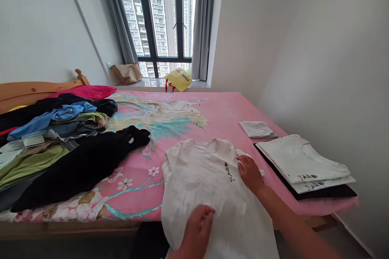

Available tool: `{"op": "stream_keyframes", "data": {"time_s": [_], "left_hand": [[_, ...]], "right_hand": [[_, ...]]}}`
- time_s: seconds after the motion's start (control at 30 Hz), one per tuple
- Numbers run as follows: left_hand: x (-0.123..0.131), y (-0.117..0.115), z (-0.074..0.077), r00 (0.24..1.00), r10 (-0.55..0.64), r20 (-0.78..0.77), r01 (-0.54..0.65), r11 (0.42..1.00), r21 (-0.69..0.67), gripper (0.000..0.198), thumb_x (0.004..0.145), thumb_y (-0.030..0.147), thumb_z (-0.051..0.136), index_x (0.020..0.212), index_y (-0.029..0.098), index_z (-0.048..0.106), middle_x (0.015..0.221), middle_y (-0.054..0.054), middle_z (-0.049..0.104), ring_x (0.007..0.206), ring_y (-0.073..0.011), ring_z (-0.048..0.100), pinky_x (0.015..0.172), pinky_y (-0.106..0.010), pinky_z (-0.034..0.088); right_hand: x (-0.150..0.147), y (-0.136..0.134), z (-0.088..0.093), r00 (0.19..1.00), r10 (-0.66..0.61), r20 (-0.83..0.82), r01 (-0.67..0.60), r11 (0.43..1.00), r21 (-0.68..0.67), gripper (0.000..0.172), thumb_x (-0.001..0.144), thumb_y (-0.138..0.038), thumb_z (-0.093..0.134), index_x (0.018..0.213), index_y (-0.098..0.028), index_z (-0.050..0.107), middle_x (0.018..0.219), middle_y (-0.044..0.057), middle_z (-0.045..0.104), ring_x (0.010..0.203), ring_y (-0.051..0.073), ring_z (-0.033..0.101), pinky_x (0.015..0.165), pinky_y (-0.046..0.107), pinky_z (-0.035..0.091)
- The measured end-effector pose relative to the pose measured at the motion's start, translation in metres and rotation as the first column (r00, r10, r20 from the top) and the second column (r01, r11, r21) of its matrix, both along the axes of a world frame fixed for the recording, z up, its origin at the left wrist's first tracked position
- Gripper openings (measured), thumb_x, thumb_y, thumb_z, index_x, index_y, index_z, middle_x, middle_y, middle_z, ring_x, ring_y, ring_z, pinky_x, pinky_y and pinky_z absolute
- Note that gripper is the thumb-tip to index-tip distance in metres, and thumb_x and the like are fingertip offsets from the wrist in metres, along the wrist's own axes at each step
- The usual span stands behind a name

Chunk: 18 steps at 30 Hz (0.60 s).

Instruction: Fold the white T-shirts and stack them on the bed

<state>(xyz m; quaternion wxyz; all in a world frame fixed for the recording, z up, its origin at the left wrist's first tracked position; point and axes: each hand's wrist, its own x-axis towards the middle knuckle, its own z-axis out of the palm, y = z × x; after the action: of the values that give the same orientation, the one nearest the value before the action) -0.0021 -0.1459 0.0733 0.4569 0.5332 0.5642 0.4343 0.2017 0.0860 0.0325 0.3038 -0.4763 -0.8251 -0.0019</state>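
A white short-sleeved T-shirt [197, 186] with black vertical lettering and a tiny red mark on the chest lies front side up. Its collar points away from me, and its lower part hangs past the bed's near edge. My right hand [249, 172] rests at the shirt's right side by the sleeve, fingers stretched out and touching the cloth beside the lettering. Over the lower middle of the shirt is my left hand [199, 226], slightly blurred, its fingers loosely bent and nothing visible in them. Whether it presses on the cloth I cannot tell.
The bed has a pink floral sheet [225, 109]. Folded white shirts [304, 160] lie on black cloth at the right, near a small folded white garment [257, 129]. A black garment [82, 166] and a clothes pile [51, 123] cover the left. A yellow bag [179, 79] sits by the window.
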Motion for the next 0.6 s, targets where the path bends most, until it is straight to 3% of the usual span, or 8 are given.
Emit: {"op": "stream_keyframes", "data": {"time_s": [0.03, 0.07, 0.1, 0.17, 0.27, 0.4, 0.53, 0.6], "left_hand": [[-0.030, 0.012, 0.000, 0.968, 0.245, -0.061, -0.244, 0.969, 0.022, 0.036, 0.087, 0.048, 0.037, 0.099, 0.020, 0.057, 0.098, -0.010, 0.060, 0.095, -0.0218, 0.055, 0.089, -0.041, 0.042], [-0.060, 0.023, 0.001, 0.907, 0.411, -0.093, -0.406, 0.911, 0.069, 0.037, 0.084, 0.049, 0.041, 0.099, 0.018, 0.056, 0.100, -0.010, 0.060, 0.094, -0.0219, 0.055, 0.088, -0.039, 0.043], [-0.088, 0.034, 0.003, 0.844, 0.524, -0.111, -0.515, 0.851, 0.100, 0.039, 0.080, 0.050, 0.045, 0.098, 0.017, 0.056, 0.100, -0.010, 0.060, 0.093, -0.0222, 0.056, 0.086, -0.038, 0.043], [-0.134, 0.054, 0.007, 0.761, 0.633, -0.141, -0.617, 0.774, 0.140, 0.043, 0.074, 0.049, 0.052, 0.098, 0.015, 0.056, 0.101, -0.011, 0.060, 0.094, -0.0226, 0.056, 0.084, -0.036, 0.043], [-0.170, 0.079, 0.013, 0.753, 0.640, -0.156, -0.628, 0.769, 0.121, 0.040, 0.064, 0.047, 0.061, 0.086, 0.014, 0.060, 0.086, -0.008, 0.063, 0.084, -0.0213, 0.058, 0.076, -0.033, 0.044], [-0.178, 0.094, 0.017, 0.791, 0.599, -0.122, -0.595, 0.801, 0.070, 0.033, 0.059, 0.048, 0.065, 0.060, 0.017, 0.054, 0.053, 0.003, 0.051, 0.058, -0.0142, 0.051, 0.056, -0.025, 0.039], [-0.179, 0.065, 0.018, 0.787, 0.614, -0.053, -0.607, 0.788, 0.104, 0.033, 0.067, 0.048, 0.060, 0.059, 0.018, 0.046, 0.052, 0.006, 0.043, 0.052, -0.0082, 0.040, 0.052, -0.021, 0.035], [-0.177, 0.038, 0.015, 0.835, 0.548, -0.048, -0.541, 0.834, 0.108, 0.033, 0.069, 0.046, 0.060, 0.059, 0.018, 0.046, 0.052, 0.006, 0.041, 0.051, -0.0075, 0.037, 0.051, -0.020, 0.034]], "right_hand": [[-0.011, -0.005, -0.008, 1.000, 0.019, -0.014, -0.019, 1.000, -0.025, 0.025, 0.087, -0.024, 0.036, 0.104, -0.018, 0.054, 0.107, 0.009, 0.057, 0.106, 0.020, 0.050, 0.095, 0.033, 0.037], [-0.021, -0.010, -0.017, 1.000, 0.007, -0.014, -0.007, 0.999, -0.038, 0.025, 0.087, -0.025, 0.037, 0.104, -0.018, 0.054, 0.107, 0.009, 0.058, 0.105, 0.021, 0.049, 0.095, 0.034, 0.037], [-0.029, -0.015, -0.026, 1.000, -0.024, -0.003, 0.023, 0.999, -0.046, 0.025, 0.087, -0.026, 0.038, 0.103, -0.018, 0.054, 0.107, 0.009, 0.057, 0.106, 0.021, 0.049, 0.096, 0.036, 0.036], [-0.037, -0.023, -0.040, 0.996, -0.092, 0.022, 0.093, 0.994, -0.049, 0.025, 0.086, -0.025, 0.040, 0.104, -0.018, 0.055, 0.109, 0.009, 0.056, 0.108, 0.022, 0.048, 0.097, 0.038, 0.034], [-0.037, -0.026, -0.048, 0.994, -0.111, 0.021, 0.112, 0.992, -0.054, 0.025, 0.084, -0.025, 0.043, 0.105, -0.019, 0.056, 0.111, 0.008, 0.056, 0.109, 0.022, 0.047, 0.097, 0.037, 0.034], [-0.032, -0.019, -0.048, 0.996, -0.090, -0.023, 0.088, 0.994, -0.061, 0.023, 0.084, -0.026, 0.044, 0.102, -0.018, 0.056, 0.108, 0.008, 0.057, 0.106, 0.021, 0.049, 0.095, 0.036, 0.036], [-0.030, -0.016, -0.052, 0.995, -0.080, -0.052, 0.078, 0.996, -0.049, 0.023, 0.084, -0.027, 0.044, 0.101, -0.018, 0.056, 0.108, 0.010, 0.058, 0.105, 0.022, 0.050, 0.095, 0.037, 0.037], [-0.030, -0.015, -0.054, 0.995, -0.084, -0.059, 0.081, 0.996, -0.047, 0.023, 0.084, -0.027, 0.044, 0.100, -0.018, 0.057, 0.108, 0.010, 0.058, 0.105, 0.022, 0.050, 0.095, 0.037, 0.037]]}}
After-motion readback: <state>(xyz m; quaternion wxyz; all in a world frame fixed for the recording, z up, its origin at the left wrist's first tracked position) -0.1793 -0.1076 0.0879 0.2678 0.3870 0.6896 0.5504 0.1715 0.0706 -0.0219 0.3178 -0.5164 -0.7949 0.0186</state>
